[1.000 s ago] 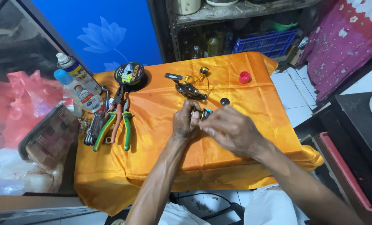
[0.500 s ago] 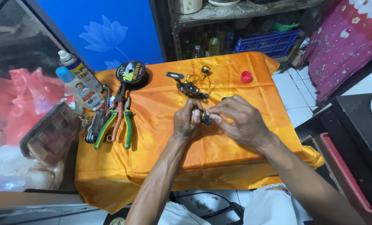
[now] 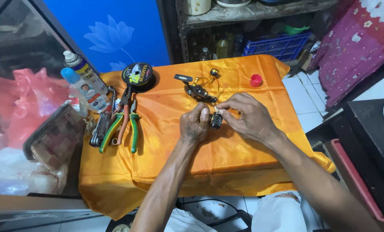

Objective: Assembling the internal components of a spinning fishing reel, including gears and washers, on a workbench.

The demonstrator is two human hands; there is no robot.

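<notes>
— What covers the table?

— An orange cloth [image 3: 226, 159], smooth with a satin sheen, creased in soft folds. The pliers [image 3: 123, 118] on it have dull grey metal heads and glossy green and orange plastic grips.

— And the small part [image 3: 216, 120] held between the left hand [image 3: 195, 125] and the right hand [image 3: 247, 116]?

— Dark metal, slightly shiny. The reel body [image 3: 199, 89] behind it is dark metal too, with gold, polished-looking pieces.

— The rest?

— The red cap [image 3: 256, 80] is matt plastic. The bottles [image 3: 86, 86] are pale plastic with glossy printed labels. The round spool [image 3: 137, 74] looks like black, shiny plastic.
</notes>
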